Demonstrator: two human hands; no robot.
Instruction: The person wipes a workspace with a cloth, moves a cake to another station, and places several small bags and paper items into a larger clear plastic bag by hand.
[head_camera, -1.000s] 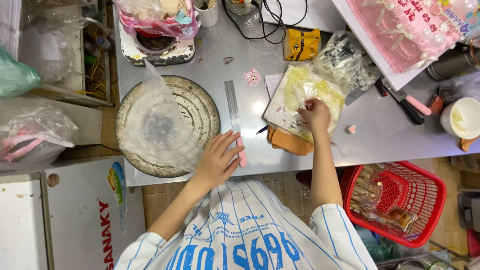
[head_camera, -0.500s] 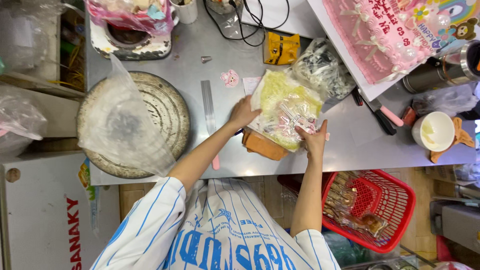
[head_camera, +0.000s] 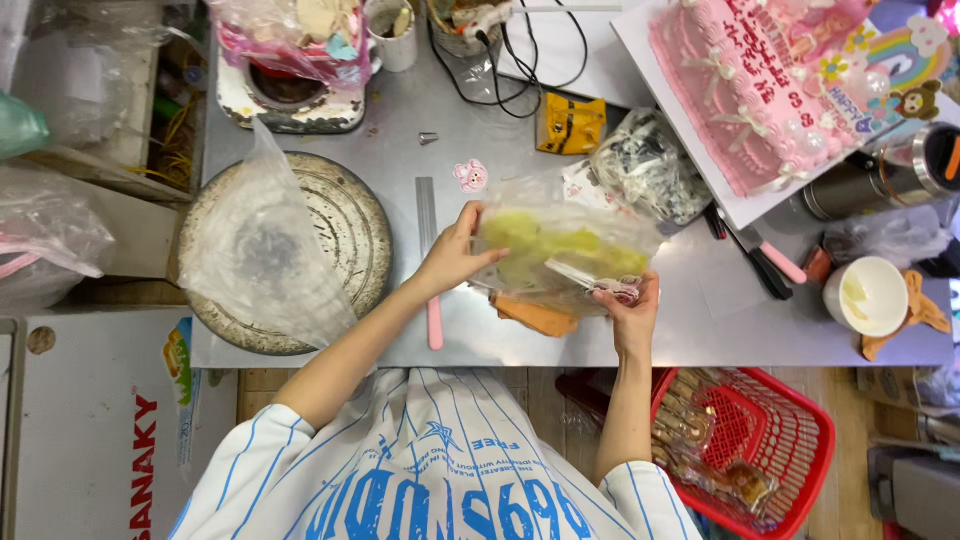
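I hold a clear plastic bag (head_camera: 560, 245) with yellow contents above the steel table (head_camera: 560, 330), lifted off the surface. My left hand (head_camera: 455, 255) grips its left edge. My right hand (head_camera: 625, 300) pinches the lower right corner, where a small pink and white piece shows. An orange cloth (head_camera: 535, 315) lies under the bag. A long spatula with a pink handle (head_camera: 430, 265) rests on the table just left of my left hand.
A round metal turntable (head_camera: 330, 215) covered by a clear plastic sheet stands at the left. A pink decorated cake (head_camera: 760, 90) on a white board sits at the back right. A white cup (head_camera: 865, 295), knives, a yellow packet (head_camera: 570, 122) and a red basket (head_camera: 790, 450) are nearby.
My left hand left the spatula and moved right to the bag. Both hands have lifted the bag off the table. The view has shifted closer.
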